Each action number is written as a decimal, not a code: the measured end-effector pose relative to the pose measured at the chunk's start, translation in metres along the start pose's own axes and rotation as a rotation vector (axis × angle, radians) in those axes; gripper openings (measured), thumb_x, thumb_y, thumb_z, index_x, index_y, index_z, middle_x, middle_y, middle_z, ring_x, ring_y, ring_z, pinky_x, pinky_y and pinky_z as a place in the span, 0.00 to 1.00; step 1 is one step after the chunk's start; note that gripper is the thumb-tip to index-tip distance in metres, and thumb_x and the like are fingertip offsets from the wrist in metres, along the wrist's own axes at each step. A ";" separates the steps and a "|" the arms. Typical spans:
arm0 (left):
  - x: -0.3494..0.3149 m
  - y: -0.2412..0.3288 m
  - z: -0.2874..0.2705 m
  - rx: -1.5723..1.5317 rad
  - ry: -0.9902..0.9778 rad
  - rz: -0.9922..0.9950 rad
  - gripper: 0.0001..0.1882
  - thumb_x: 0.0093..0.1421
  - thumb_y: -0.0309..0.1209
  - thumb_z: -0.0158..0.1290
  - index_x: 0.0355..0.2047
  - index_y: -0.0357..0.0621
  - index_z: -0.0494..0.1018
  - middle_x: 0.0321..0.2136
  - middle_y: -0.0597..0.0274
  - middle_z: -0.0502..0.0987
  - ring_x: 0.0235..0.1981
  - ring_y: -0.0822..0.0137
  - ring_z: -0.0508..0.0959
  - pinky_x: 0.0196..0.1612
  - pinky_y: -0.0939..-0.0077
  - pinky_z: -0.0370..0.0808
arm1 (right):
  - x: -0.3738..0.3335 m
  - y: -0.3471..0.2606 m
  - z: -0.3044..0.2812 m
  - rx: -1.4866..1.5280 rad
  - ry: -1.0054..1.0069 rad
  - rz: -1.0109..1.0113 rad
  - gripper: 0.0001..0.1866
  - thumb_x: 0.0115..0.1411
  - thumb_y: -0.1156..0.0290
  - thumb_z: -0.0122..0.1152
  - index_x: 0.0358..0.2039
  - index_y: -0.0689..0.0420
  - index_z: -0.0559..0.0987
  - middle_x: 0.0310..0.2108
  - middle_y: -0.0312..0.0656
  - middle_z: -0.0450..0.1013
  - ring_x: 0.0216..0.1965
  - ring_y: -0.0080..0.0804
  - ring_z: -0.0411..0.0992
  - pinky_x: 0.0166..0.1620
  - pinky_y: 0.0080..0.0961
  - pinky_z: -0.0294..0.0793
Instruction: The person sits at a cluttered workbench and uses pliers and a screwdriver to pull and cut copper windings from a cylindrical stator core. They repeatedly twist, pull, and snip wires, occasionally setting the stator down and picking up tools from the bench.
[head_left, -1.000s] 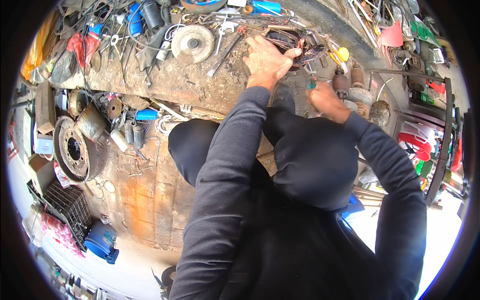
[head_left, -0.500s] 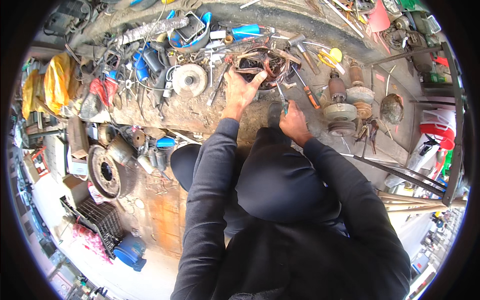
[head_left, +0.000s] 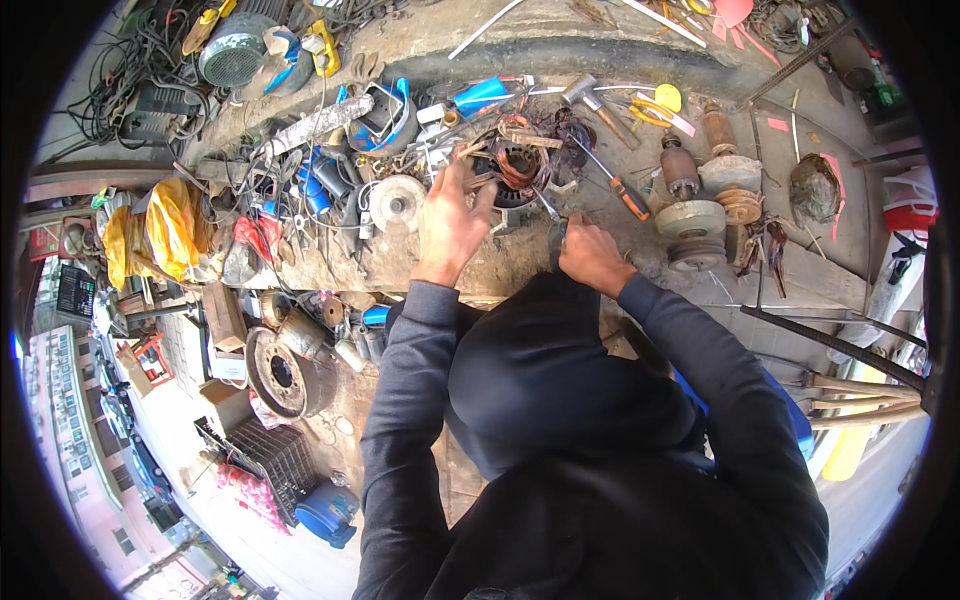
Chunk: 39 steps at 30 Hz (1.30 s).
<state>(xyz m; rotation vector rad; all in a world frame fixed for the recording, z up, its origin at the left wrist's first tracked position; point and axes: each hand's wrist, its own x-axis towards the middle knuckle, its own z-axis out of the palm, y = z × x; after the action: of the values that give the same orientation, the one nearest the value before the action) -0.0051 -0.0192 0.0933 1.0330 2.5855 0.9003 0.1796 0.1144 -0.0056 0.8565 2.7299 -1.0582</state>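
Note:
A round motor stator (head_left: pixel 512 190) with loose reddish-brown copper windings (head_left: pixel 518 165) sits on the bench in front of me. Its core is dark, and a flat strip of wood (head_left: pixel 535 139) lies across the top. At the stator's left side is my left hand (head_left: pixel 452 228), thumb and fingers apart; whether the fingertips touch it is hard to see. My right hand (head_left: pixel 592 255) is closed round a slim metal tool (head_left: pixel 547 205), whose tip points at the stator's lower right edge. The fist hides its handle, so its exact kind does not show.
Right of the stator lie an orange-and-black screwdriver (head_left: pixel 630 197), a hammer (head_left: pixel 600 110) and yellow-handled pliers (head_left: pixel 652 112). Motor rotors (head_left: pixel 680 175) stand farther right. A pale disc (head_left: pixel 397 204) and blue parts (head_left: pixel 315 185) crowd the left. A metal frame (head_left: pixel 840 345) borders the right side.
My left hand has come off the top of the windings to the stator's left side. My right hand keeps hold of the tool near the stator. The whole view has shifted.

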 end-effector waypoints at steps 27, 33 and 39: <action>0.077 0.008 0.057 -0.565 -0.203 0.294 0.12 0.56 0.35 0.72 0.38 0.48 0.86 0.56 0.52 0.72 0.61 0.56 0.73 0.63 0.57 0.71 | -0.014 -0.036 -0.009 0.081 -0.091 0.033 0.15 0.55 0.70 0.57 0.35 0.73 0.75 0.27 0.65 0.79 0.32 0.65 0.80 0.39 0.55 0.79; 0.080 -0.019 0.054 -1.017 -0.281 0.109 0.09 0.64 0.34 0.65 0.36 0.40 0.85 0.59 0.55 0.76 0.60 0.62 0.73 0.65 0.60 0.68 | -0.016 -0.015 0.004 0.014 0.038 -0.053 0.14 0.59 0.70 0.59 0.40 0.69 0.74 0.35 0.63 0.79 0.36 0.64 0.79 0.41 0.56 0.78; 0.066 -0.027 0.037 -1.140 -0.191 0.050 0.17 0.68 0.33 0.61 0.50 0.32 0.80 0.58 0.51 0.77 0.44 0.63 0.84 0.63 0.61 0.69 | -0.025 0.010 -0.020 -0.209 0.199 -0.218 0.14 0.51 0.72 0.58 0.37 0.65 0.80 0.35 0.55 0.81 0.42 0.55 0.78 0.46 0.48 0.78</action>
<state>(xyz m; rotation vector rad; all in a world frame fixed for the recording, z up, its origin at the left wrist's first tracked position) -0.0531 0.0280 0.0491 0.7365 1.4313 1.8128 0.2078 0.1215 0.0108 0.6788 3.0889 -0.7310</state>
